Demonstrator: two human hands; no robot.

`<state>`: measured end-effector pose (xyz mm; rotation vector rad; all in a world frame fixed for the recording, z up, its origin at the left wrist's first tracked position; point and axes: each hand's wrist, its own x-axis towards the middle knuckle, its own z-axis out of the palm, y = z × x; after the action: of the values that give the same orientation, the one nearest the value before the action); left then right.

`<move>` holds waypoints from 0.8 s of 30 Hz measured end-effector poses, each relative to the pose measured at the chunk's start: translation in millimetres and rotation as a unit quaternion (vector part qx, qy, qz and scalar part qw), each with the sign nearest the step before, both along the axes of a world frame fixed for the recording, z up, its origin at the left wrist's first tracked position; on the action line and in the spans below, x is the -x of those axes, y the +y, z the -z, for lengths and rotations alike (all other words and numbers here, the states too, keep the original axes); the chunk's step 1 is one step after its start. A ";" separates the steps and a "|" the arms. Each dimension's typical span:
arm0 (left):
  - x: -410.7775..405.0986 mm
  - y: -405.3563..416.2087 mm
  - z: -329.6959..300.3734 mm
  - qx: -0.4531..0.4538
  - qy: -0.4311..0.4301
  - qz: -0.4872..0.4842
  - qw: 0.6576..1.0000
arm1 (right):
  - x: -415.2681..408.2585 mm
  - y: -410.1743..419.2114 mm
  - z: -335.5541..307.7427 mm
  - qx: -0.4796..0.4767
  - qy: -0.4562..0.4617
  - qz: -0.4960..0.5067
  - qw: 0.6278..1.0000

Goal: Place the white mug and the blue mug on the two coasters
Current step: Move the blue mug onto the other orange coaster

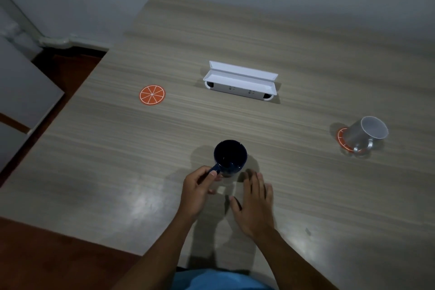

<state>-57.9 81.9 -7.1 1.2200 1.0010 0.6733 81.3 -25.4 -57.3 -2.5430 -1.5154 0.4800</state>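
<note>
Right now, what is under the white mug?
An orange-slice coaster lies under the white mug; only its left edge shows, the rest is covered.

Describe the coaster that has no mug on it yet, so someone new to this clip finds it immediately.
Start at the open white box in the middle of the wooden table, then look left. The free coaster lies flat there, an orange-slice disc fully visible, unlike the other coaster, which is mostly covered by the white mug.

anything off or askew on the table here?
Nothing spilled or broken. The white mug sits off-centre on the right coaster, leaving its left edge showing. The left coaster is bare; the blue mug stands off it, handle held by the left hand. The white box lies open.
</note>
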 end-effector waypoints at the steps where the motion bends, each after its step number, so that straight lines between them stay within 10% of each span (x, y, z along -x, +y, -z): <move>1: 3.9 7.0 -2.3 0.001 -0.008 -0.019 1.000 | 2.8 9.1 -1.2 -0.003 -0.001 -0.006 1.000; 24: 58.6 228.4 -16.1 0.015 -0.036 -0.260 0.965 | 50.1 150.4 10.1 0.039 -0.001 -0.073 0.997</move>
<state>-116.5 310.3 8.9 0.8979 1.2789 1.0965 31.2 124.9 -67.4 -2.5006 -1.7232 0.5656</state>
